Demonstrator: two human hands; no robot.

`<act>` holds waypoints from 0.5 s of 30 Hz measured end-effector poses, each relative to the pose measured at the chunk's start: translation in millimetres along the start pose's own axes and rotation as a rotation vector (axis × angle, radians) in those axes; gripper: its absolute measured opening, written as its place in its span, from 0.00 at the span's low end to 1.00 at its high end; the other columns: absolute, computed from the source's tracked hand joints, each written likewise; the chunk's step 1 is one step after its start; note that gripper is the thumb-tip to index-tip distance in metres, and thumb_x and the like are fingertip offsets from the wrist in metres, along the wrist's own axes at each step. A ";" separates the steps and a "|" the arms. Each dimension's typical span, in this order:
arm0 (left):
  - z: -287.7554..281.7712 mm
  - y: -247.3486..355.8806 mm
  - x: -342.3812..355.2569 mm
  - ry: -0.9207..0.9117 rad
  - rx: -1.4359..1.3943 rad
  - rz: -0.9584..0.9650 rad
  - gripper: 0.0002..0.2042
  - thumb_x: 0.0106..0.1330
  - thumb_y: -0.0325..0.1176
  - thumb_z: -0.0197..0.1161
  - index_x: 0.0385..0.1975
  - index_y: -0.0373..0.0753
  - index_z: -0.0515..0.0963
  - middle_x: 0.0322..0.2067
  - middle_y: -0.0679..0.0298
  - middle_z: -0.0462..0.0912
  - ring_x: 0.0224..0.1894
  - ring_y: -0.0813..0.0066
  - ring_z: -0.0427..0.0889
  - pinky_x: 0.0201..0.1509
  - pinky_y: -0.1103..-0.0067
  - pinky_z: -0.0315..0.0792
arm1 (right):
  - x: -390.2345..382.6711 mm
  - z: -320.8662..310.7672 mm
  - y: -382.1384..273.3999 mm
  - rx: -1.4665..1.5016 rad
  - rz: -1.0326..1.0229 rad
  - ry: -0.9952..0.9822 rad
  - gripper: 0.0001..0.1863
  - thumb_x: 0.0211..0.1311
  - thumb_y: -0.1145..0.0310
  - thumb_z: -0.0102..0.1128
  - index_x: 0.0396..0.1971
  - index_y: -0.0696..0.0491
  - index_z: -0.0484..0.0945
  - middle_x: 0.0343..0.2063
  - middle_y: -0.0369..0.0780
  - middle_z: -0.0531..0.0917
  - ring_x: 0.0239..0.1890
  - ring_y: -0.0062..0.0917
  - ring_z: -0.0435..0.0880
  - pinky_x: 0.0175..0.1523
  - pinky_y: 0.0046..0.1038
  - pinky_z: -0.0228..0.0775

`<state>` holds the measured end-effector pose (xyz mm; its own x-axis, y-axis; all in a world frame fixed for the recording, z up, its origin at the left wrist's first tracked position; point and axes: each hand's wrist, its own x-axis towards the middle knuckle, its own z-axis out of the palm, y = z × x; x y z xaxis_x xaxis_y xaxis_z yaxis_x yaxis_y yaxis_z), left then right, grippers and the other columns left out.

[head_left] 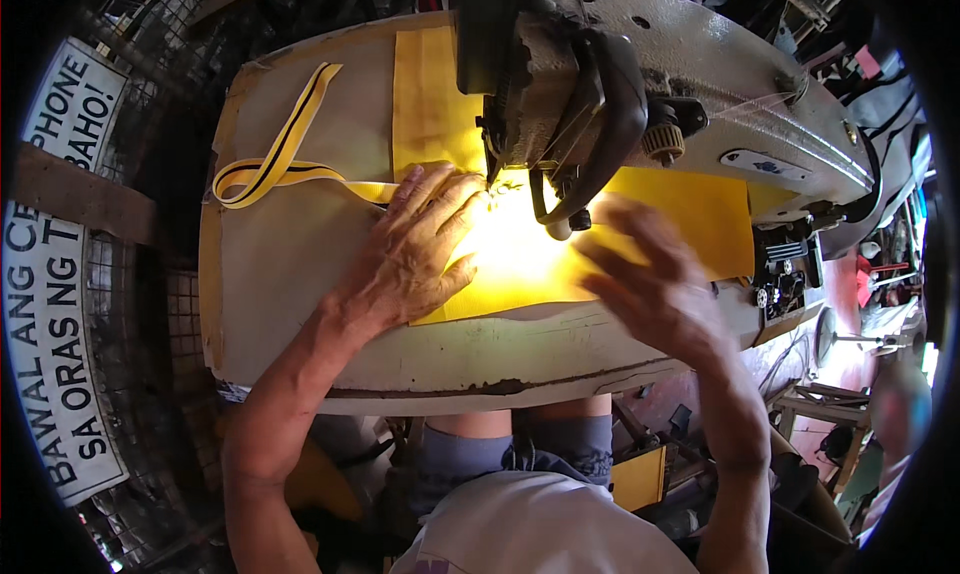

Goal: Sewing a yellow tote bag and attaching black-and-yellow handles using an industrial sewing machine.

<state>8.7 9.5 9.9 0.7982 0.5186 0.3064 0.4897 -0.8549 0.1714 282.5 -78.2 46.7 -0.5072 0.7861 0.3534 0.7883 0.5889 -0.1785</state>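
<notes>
Glare-washed yellow sheet point(530, 279), perhaps fabric

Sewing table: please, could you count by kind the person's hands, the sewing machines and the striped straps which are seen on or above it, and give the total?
Hands: 2 (left hand, right hand)
Sewing machine: 1
Striped strap: 1
Total: 4

The fisheye's peering down from the head, hanging close over the cloth point(430, 94), facing the machine point(700, 74) across the table point(300, 264).
</notes>
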 end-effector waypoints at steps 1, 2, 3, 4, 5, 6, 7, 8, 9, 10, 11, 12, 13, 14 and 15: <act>1.3 0.4 1.0 0.010 -0.016 -0.010 0.25 0.58 0.37 0.66 0.55 0.32 0.73 0.57 0.52 0.71 0.65 0.53 0.66 0.73 0.59 0.57 | -15.5 -21.8 0.0 0.006 0.150 0.090 0.13 0.57 0.73 0.66 0.44 0.53 0.83 0.51 0.49 0.78 0.56 0.38 0.77 0.64 0.37 0.66; 2.5 0.8 1.3 0.019 -0.031 -0.020 0.26 0.57 0.36 0.66 0.55 0.33 0.72 0.57 0.52 0.71 0.65 0.53 0.66 0.73 0.59 0.57 | -31.9 -45.8 3.2 -0.067 0.258 0.097 0.14 0.61 0.72 0.61 0.47 0.54 0.81 0.52 0.47 0.78 0.57 0.37 0.77 0.64 0.36 0.66; 3.0 1.0 1.3 0.019 -0.031 -0.019 0.26 0.57 0.36 0.66 0.55 0.33 0.72 0.57 0.52 0.71 0.65 0.53 0.66 0.73 0.59 0.57 | -47.4 -72.6 13.1 -0.127 0.347 0.223 0.15 0.65 0.70 0.56 0.50 0.54 0.80 0.53 0.46 0.79 0.58 0.35 0.77 0.65 0.35 0.66; 3.5 1.0 1.3 0.016 -0.025 -0.019 0.27 0.57 0.37 0.66 0.56 0.33 0.71 0.57 0.53 0.71 0.65 0.53 0.66 0.73 0.59 0.56 | -61.4 -99.1 27.1 -0.284 0.399 0.338 0.16 0.69 0.69 0.51 0.53 0.55 0.78 0.53 0.44 0.80 0.59 0.33 0.77 0.66 0.34 0.66; 4.2 0.7 1.3 0.015 -0.015 -0.035 0.27 0.57 0.37 0.66 0.56 0.33 0.71 0.57 0.53 0.71 0.65 0.53 0.66 0.73 0.59 0.56 | -72.3 -127.2 47.0 -0.520 0.463 0.395 0.18 0.73 0.68 0.46 0.56 0.55 0.77 0.54 0.43 0.80 0.60 0.32 0.77 0.66 0.32 0.65; 4.8 0.6 1.0 0.023 -0.020 -0.023 0.27 0.57 0.37 0.66 0.56 0.33 0.71 0.57 0.53 0.71 0.65 0.53 0.66 0.73 0.59 0.56 | -79.4 -152.4 72.6 -0.610 0.541 0.458 0.20 0.77 0.66 0.41 0.59 0.56 0.75 0.55 0.41 0.81 0.61 0.30 0.77 0.67 0.31 0.65; 5.3 0.4 0.3 0.008 -0.021 -0.032 0.28 0.58 0.37 0.66 0.58 0.32 0.70 0.59 0.52 0.69 0.66 0.53 0.65 0.74 0.59 0.55 | -85.4 -177.2 99.7 -0.769 0.476 0.419 0.19 0.77 0.64 0.42 0.60 0.53 0.76 0.56 0.41 0.80 0.61 0.30 0.77 0.64 0.33 0.68; 5.5 0.1 -0.5 -0.006 -0.020 -0.045 0.30 0.58 0.37 0.66 0.59 0.31 0.68 0.61 0.51 0.68 0.68 0.52 0.63 0.75 0.59 0.53 | -84.9 -196.1 137.1 -0.833 0.372 0.383 0.19 0.76 0.63 0.45 0.59 0.52 0.76 0.56 0.41 0.80 0.60 0.31 0.78 0.63 0.32 0.69; 5.6 -0.6 -1.3 -0.005 -0.022 -0.041 0.30 0.58 0.37 0.66 0.59 0.31 0.68 0.61 0.51 0.68 0.68 0.52 0.63 0.75 0.59 0.53 | -85.1 -213.1 174.3 -0.806 0.317 0.357 0.19 0.75 0.61 0.48 0.59 0.51 0.76 0.56 0.41 0.80 0.59 0.31 0.78 0.61 0.32 0.70; 6.3 -0.6 -2.1 0.001 -0.050 -0.086 0.31 0.59 0.38 0.67 0.61 0.30 0.67 0.64 0.50 0.65 0.69 0.51 0.61 0.76 0.59 0.51 | -86.2 -227.7 212.5 -0.759 0.355 0.306 0.19 0.74 0.60 0.51 0.59 0.50 0.77 0.56 0.41 0.80 0.58 0.32 0.79 0.59 0.31 0.71; 7.0 -0.4 -2.8 -0.015 -0.076 -0.150 0.33 0.59 0.38 0.67 0.63 0.29 0.65 0.66 0.50 0.63 0.71 0.51 0.58 0.77 0.60 0.50 | -86.5 -236.8 253.4 -0.616 0.489 0.327 0.19 0.73 0.58 0.54 0.58 0.50 0.77 0.54 0.42 0.81 0.57 0.35 0.80 0.57 0.33 0.74; 8.0 0.1 -3.6 0.005 -0.081 -0.136 0.33 0.59 0.38 0.67 0.63 0.29 0.65 0.66 0.50 0.63 0.71 0.51 0.58 0.77 0.60 0.50 | -90.7 -242.2 291.7 -0.554 0.603 0.281 0.20 0.72 0.58 0.55 0.57 0.52 0.77 0.53 0.43 0.81 0.56 0.34 0.80 0.56 0.32 0.74; 8.9 0.4 -4.0 0.017 -0.114 -0.169 0.34 0.60 0.39 0.67 0.64 0.28 0.63 0.68 0.49 0.60 0.72 0.51 0.56 0.77 0.60 0.48 | -96.3 -246.6 327.8 -0.469 0.684 0.245 0.21 0.71 0.57 0.56 0.57 0.53 0.77 0.52 0.44 0.82 0.55 0.33 0.81 0.56 0.31 0.74; 9.6 0.5 -4.1 0.021 -0.138 -0.220 0.36 0.60 0.40 0.67 0.65 0.28 0.62 0.70 0.49 0.58 0.74 0.51 0.54 0.78 0.60 0.46 | -107.9 -244.8 357.8 -0.262 0.826 0.196 0.24 0.69 0.54 0.57 0.56 0.57 0.77 0.50 0.45 0.83 0.54 0.30 0.81 0.53 0.29 0.73; 10.0 0.4 -4.3 0.027 -0.150 -0.202 0.36 0.60 0.40 0.67 0.65 0.28 0.62 0.70 0.49 0.58 0.74 0.51 0.54 0.78 0.60 0.46 | -112.4 -251.4 384.1 -0.210 0.926 0.057 0.26 0.68 0.53 0.57 0.56 0.58 0.77 0.49 0.46 0.84 0.53 0.30 0.82 0.53 0.29 0.73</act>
<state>9.0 7.0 -0.7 0.6786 0.6807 0.2761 0.5796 -0.7271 0.3681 729.8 12.3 169.2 0.3640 0.9097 0.1998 0.9178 -0.3138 -0.2431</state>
